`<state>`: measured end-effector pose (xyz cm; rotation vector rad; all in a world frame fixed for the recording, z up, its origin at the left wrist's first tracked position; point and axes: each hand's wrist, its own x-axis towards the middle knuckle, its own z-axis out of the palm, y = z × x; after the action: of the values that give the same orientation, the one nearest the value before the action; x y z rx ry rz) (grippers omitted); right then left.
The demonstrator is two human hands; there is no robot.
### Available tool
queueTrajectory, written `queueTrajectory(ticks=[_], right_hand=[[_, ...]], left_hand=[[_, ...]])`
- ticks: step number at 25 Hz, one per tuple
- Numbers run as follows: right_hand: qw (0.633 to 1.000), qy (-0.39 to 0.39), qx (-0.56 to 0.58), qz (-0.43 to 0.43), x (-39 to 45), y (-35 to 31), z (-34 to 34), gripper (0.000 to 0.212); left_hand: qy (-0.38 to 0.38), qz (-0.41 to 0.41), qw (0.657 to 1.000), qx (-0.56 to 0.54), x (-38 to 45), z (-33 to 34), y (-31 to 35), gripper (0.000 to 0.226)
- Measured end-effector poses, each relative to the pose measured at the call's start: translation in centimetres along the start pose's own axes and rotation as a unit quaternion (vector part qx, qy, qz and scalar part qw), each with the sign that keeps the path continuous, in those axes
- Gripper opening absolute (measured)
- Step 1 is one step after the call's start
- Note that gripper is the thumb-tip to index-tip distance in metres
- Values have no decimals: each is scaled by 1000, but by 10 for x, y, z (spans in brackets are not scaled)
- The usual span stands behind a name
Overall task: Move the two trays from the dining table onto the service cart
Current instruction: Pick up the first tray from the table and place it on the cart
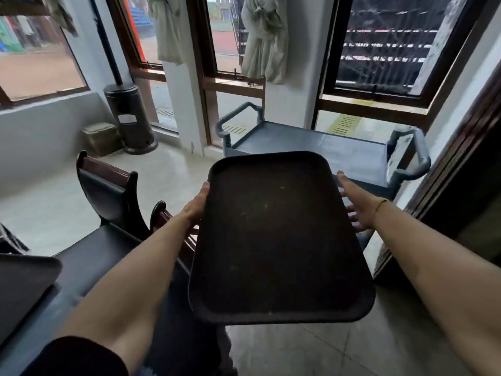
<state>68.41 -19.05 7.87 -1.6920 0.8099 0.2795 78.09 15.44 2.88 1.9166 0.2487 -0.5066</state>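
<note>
Dark brown, with a raised rim and rounded corners, the serving tray (pixel 279 240) is held in the air in front of the person, its long axis pointing away toward the grey service cart (pixel 320 147). Its far edge overlaps the cart's near edge in the head view; whether it touches the cart cannot be told.

At the tray's left edge, the left hand (pixel 196 203) lies close against the rim, thumb along the top and the other fingers hidden beneath, so how they are set cannot be told. The right hand (pixel 357 207) is at the right edge with its fingers (pixel 342 178) spread and extended; the palm faces the tray and the lower fingers reach under the rim, but the hand does not wrap the edge. A thin bracelet (pixel 381 203) sits on that wrist.

A second tray (pixel 24 283) lies on the dark dining table (pixel 89 259) at the lower left, well apart from both hands. Two dark wooden chairs (pixel 108 185) stand between the table and the cart. A tall patio heater (pixel 130 118) stands by the windows (pixel 393 44) beyond.
</note>
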Motion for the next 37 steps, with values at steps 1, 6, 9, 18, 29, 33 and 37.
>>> queueTrajectory(ticks=[1, 6, 9, 18, 29, 33, 37], right_hand=[[1000, 7, 6, 6, 4, -2, 0, 91], [998, 38, 35, 22, 29, -18, -1, 85], [997, 47, 46, 27, 47, -31, -1, 83], [997, 38, 60, 38, 143, -70, -14, 86], [999, -7, 30, 23, 312, -171, -81, 84], [999, -7, 28, 17, 358, -200, -101, 84], [999, -15, 29, 8, 387, -222, -111, 86]], left_hand=[[-13, -5, 1000, 1, 7, 1, 4, 87], [-43, 4, 999, 9, 50, 3, 27, 79], [-42, 12, 999, 5, 77, 6, 40, 83], [-19, 17, 1000, -13, 162, 34, 90, 81], [39, -3, 998, -53, 295, 103, 191, 84], [52, 3, 996, -72, 328, 121, 223, 78], [54, 15, 995, -84, 361, 129, 246, 76]])
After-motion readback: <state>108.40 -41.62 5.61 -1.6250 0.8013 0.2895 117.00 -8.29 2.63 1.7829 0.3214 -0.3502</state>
